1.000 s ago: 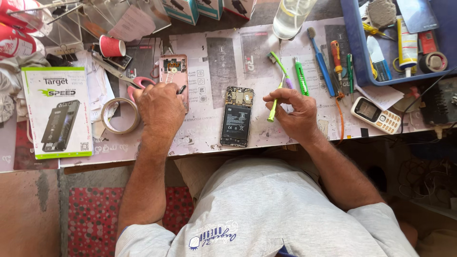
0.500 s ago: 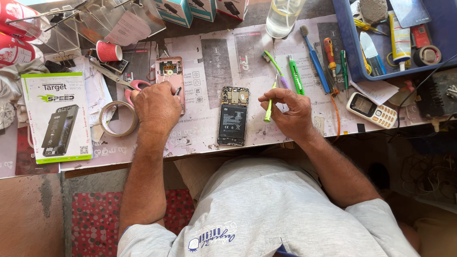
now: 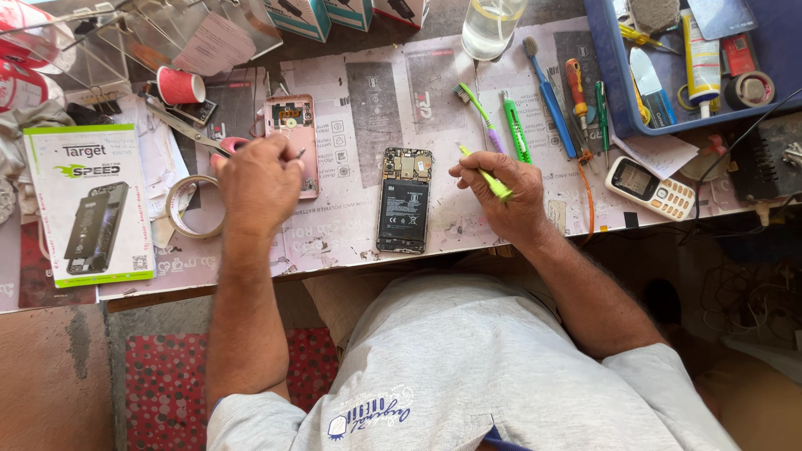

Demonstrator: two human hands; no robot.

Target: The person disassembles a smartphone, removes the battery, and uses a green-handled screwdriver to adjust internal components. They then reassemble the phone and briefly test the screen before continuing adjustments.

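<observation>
Hardly anything has shifted: the left hand [image 3: 257, 179] still pinches a thin metal tool over the pink back cover [image 3: 292, 138], the right hand [image 3: 505, 196] keeps its grip closed on a green pry tool [image 3: 489, 177], and the opened phone [image 3: 405, 200] lies between them near the table's front edge.

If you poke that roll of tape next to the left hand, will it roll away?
Probably not. The tape roll lies flat on its side on the paper-covered bench, so a push would likely just slide it. It looks thin and hollow, so probably light. Stood on edge, it could roll.
</observation>
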